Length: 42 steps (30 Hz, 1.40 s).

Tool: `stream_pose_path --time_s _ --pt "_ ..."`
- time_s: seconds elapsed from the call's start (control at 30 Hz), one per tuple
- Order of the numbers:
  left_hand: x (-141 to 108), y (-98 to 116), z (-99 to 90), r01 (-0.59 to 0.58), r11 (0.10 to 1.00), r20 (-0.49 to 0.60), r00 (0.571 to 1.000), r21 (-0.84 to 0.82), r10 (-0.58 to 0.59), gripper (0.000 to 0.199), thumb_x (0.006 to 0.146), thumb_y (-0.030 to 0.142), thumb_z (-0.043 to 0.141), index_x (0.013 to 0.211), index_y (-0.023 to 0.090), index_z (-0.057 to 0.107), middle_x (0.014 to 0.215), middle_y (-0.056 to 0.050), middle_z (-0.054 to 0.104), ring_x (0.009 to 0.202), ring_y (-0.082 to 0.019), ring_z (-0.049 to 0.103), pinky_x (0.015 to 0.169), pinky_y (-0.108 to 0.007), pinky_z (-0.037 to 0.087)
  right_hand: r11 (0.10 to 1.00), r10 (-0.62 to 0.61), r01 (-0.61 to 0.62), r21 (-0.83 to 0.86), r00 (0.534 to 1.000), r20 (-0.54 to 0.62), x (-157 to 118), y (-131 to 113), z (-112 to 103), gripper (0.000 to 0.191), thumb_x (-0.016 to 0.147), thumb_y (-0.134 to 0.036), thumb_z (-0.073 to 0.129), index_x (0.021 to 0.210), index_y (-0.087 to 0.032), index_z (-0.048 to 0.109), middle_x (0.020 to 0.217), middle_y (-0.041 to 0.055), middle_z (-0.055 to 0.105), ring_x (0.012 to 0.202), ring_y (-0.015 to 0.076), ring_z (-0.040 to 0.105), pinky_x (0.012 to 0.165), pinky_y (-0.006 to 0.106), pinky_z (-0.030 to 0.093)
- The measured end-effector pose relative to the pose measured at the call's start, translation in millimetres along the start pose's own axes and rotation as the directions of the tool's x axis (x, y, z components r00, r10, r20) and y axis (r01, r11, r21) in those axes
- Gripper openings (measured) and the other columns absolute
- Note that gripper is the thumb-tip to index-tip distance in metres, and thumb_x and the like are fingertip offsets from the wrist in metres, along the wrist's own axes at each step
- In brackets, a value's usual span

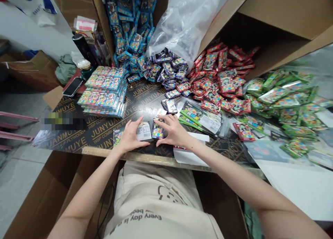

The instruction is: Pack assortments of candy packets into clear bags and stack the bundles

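Note:
My left hand (129,136) lies over a flat printed packet with a barcode label (144,130), its thumb along the near edge and index finger at the far edge. Right beside that packet stands a small purple printed box (157,130). My right hand (171,129) curves around this box, thumb at its near end and fingers at its far end. Just beyond my fingers lie a few loose purple boxes (171,106). To the right of my right hand is a pile of flat green-and-black packets (200,116).
Stacked wrapped sets (104,90) stand at the left, near a phone (73,86). Heaps of blue boxes (135,37), purple boxes (168,67), red packs (221,76) and green packs (286,96) line the back and right. White paper (192,155) lies by the table edge.

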State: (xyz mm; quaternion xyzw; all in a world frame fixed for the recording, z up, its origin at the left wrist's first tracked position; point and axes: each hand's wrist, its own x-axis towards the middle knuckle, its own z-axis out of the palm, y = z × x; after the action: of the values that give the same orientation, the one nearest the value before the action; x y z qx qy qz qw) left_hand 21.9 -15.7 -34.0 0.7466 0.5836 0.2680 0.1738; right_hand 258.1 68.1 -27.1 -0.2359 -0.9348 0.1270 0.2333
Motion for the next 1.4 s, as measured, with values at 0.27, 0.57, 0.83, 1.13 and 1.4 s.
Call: stream_pose_path --time_s 0.27,0.57,0.83,1.13,1.4 --pt "-0.5 13.2 2.0 -0.001 0.995 0.057 0.998 -0.099 0.007 0.125 0.056 0.045 0.085 0.154 0.025 0.009 0.123 -0.008 0.063 0.120 -0.029 0.057 0.116 -0.057 0.019 0.990 0.004 -0.007 0.138 1.000 0.022 -3.1 -15.4 -7.5 0.083 0.064 -0.077 0.067 0.118 -0.015 0.060 0.109 0.0159 0.062 0.100 0.0304 0.053 0.086 0.044 0.038" --pt "4.0 13.6 1.2 0.021 0.986 -0.011 1.000 -0.166 -0.023 0.115 0.058 0.047 0.085 0.151 0.024 0.021 0.125 -0.012 0.063 0.119 -0.030 0.059 0.113 -0.056 0.030 0.968 0.157 -0.128 0.218 0.980 -0.119 -8.3 -22.4 -2.2 0.100 0.061 -0.078 0.067 0.139 -0.020 0.043 0.125 0.0159 0.059 0.114 0.0328 0.053 0.098 0.049 0.032" --pt "16.2 9.8 15.8 0.042 0.989 -0.146 0.987 -0.141 -0.062 0.109 0.059 0.046 0.084 0.149 0.025 0.027 0.122 -0.011 0.064 0.114 -0.029 0.061 0.109 -0.053 0.038 0.795 0.246 -0.157 0.586 0.966 -0.074 -1.2 -24.3 -7.0 0.073 0.094 -0.061 0.036 0.153 -0.026 0.013 0.145 0.0158 0.047 0.121 0.0267 0.058 0.104 0.049 0.040" --pt "28.5 0.5 31.0 0.029 0.998 -0.122 0.992 0.056 -0.022 0.098 0.067 0.050 0.078 0.148 0.023 0.030 0.124 -0.012 0.062 0.115 -0.032 0.057 0.110 -0.057 0.033 0.879 0.343 -0.278 0.388 0.933 -0.110 37.4 31.5 -16.4 0.049 0.093 -0.056 0.044 0.128 -0.024 0.057 0.125 0.0093 0.065 0.109 0.0238 0.062 0.102 0.045 0.044" --pt "29.2 -7.4 45.7 0.001 0.959 0.064 0.998 0.284 -0.020 0.080 0.072 0.052 0.073 0.140 0.020 0.045 0.123 -0.016 0.056 0.118 -0.033 0.051 0.110 -0.057 0.030 0.607 0.723 -0.713 -0.352 0.679 -0.128 81.7 190.4 -29.5 0.055 0.087 -0.040 0.056 0.132 -0.008 0.051 0.116 0.0256 0.065 0.109 0.0389 0.058 0.088 0.051 0.045"
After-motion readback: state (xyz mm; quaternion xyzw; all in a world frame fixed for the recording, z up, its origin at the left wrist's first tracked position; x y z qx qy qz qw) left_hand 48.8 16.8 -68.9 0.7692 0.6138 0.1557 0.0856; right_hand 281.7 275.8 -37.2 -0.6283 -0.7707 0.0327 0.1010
